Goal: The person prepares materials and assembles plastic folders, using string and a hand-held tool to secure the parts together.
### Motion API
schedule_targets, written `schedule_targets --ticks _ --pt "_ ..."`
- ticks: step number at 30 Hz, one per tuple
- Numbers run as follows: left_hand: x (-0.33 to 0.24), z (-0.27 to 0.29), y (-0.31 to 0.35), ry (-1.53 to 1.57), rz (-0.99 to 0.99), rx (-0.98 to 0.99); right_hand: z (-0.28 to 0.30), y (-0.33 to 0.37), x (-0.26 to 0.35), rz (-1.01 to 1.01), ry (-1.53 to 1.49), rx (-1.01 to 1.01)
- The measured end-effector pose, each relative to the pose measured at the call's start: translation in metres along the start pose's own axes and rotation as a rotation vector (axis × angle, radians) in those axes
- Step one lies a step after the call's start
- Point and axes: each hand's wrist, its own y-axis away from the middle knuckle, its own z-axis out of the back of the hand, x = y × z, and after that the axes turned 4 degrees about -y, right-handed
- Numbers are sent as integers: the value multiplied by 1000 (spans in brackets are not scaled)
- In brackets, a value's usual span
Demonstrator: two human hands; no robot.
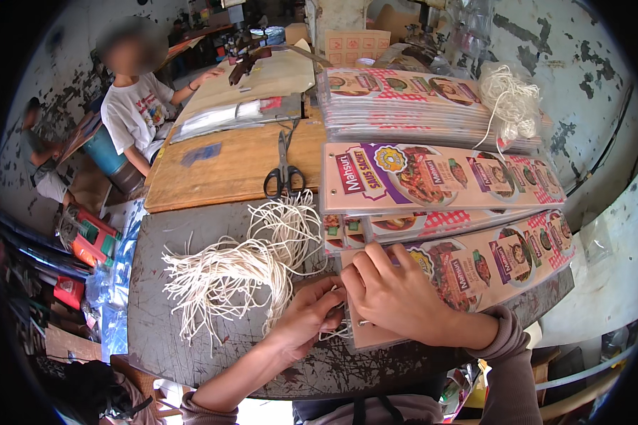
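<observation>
Left hand is curling beside the laminated card at its left edge; right hand is bending its fingers over that card, which is extending rightward beneath. What either is pinching cannot be told. White cords are lying leftward, black-handled scissors beyond.

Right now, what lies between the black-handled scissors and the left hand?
In the head view, a loose bundle of off-white cords lies between the black-handled scissors and the left hand, spread over the dark tabletop.
</observation>
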Motion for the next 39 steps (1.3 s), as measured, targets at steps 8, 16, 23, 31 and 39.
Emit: schedule_targets --ticks 8,16,23,31,39 --pt "-2 -1 2 36 -39 23 2 3 -9 20 -140 -14" --pt "3 6 -1 -8 -57 72 8 5 -1 60 -66 -21" --pt "7 11 -8 -35 -60 63 8 4 -1 180 75 -19" --pt "11 10 -9 0 -39 47 11 5 -3 195 -53 -44" --pt "8 3 -5 158 -59 -9 16 4 -19 96 -473 5"
